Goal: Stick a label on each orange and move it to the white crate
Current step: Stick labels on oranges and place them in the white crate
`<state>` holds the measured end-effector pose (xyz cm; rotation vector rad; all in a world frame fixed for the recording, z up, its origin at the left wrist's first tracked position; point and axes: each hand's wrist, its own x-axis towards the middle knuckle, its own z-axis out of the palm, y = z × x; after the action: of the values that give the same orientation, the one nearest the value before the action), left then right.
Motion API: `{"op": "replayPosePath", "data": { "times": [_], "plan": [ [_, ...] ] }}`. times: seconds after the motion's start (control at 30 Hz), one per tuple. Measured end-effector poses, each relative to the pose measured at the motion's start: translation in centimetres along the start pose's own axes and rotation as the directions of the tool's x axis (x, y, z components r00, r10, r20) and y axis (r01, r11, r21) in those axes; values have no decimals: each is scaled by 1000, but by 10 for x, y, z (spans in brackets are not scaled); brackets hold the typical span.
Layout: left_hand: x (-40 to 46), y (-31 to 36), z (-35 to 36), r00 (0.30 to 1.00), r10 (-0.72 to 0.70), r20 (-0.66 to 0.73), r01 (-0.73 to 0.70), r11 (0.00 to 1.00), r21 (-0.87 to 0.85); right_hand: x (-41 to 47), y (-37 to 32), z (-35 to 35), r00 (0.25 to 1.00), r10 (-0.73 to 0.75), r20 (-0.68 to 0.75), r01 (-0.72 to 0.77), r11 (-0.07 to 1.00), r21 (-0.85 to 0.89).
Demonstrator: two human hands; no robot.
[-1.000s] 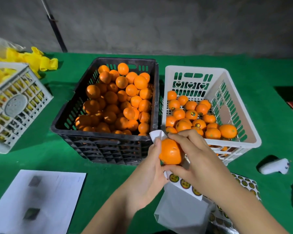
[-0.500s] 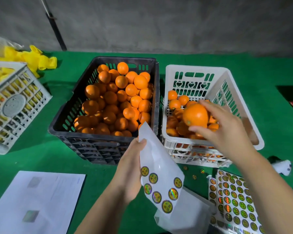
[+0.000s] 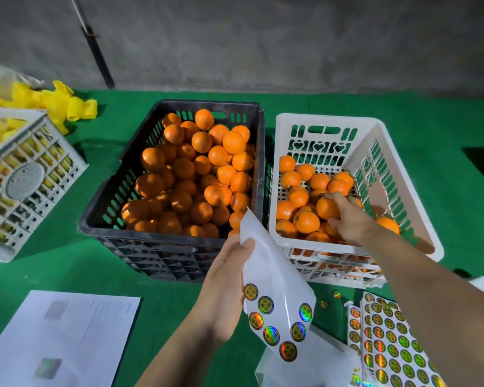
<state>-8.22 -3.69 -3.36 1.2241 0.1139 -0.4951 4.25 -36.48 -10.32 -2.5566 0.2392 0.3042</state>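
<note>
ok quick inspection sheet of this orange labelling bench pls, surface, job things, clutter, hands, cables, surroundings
surface: green cloth table.
job's things: black crate heaped with oranges; white crate part filled; label sheet with seven labels left; full label sheets on the table at right.
clutter: white paper; grey crate and yellow foam nets at left.
hands: left hand pinches the label sheet; right hand grips an orange in the white crate.
cables: nothing seen.
surroundings: grey wall; dark pole leaning on it.

White crate (image 3: pixel 319 120), black crate (image 3: pixel 207 103): perforated plastic. Label sheet (image 3: pixel 277 289): glossy paper, holographic stickers. Table cover (image 3: pixel 67 275): probably matt felt.
</note>
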Motion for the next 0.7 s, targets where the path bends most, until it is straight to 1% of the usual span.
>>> {"op": "replayPosePath", "data": {
  "times": [0.07,0.13,0.17,0.23,0.27,0.3,0.33,0.37,0.4,0.43,0.47,0.5,0.53,0.57,0.6,0.63,0.67,0.7],
  "plan": [
    [0,0,0,1000,6,-7,-6,1000,13,-2,2,-3,997,-47,-56,49,998,32],
    [0,2,2,999,51,15,-50,999,-8,-5,1,-5,989,-119,-88,123,991,48],
    [-1,3,3,997,78,27,-78,997,-20,-8,-1,-5,987,-142,-78,146,988,45],
    [-1,2,3,987,149,55,-148,989,-26,-16,-10,-8,992,-120,-46,122,992,22],
    [0,1,2,980,187,71,-187,982,-7,-24,-19,-10,990,-112,-90,113,993,15],
    [0,1,1,971,224,78,-226,974,22,-33,-31,-13,978,-127,-167,136,990,44],
    [1,4,1,961,265,77,-270,961,59,-43,-46,-15,965,-132,-226,168,974,149],
    [3,7,0,949,305,75,-312,944,109,-57,-65,-17,972,-108,-210,178,919,351],
    [6,11,-2,936,344,77,-352,923,154,-68,-83,-18,987,-114,-109,156,796,584],
    [10,17,-3,922,380,76,-387,904,179,-74,-94,-14,985,-169,35,83,639,765],
    [16,22,-4,908,414,63,-418,889,184,-79,-101,-8,955,-251,158,-6,516,856],
    [23,28,-5,896,441,54,-443,876,190,-85,-104,-2,924,-317,214,-52,451,891],
    [32,34,-7,887,459,60,-461,864,202,-89,-107,5,907,-354,227,-54,438,898],
    [42,41,-8,883,463,77,-468,855,224,-91,-108,14,917,-349,195,-17,452,892],
    [53,47,-10,883,455,115,-470,845,255,-91,-108,22,942,-312,127,29,452,892],
    [66,53,-14,885,439,159,-466,831,304,-90,-108,28,969,-240,55,51,416,908],
    [81,58,-19,889,420,181,-457,806,376,-89,-108,31,986,-166,-9,67,347,935],
    [96,63,-26,900,400,173,-432,766,477,-88,-109,33,992,-112,-60,87,257,962]
  ]
}}
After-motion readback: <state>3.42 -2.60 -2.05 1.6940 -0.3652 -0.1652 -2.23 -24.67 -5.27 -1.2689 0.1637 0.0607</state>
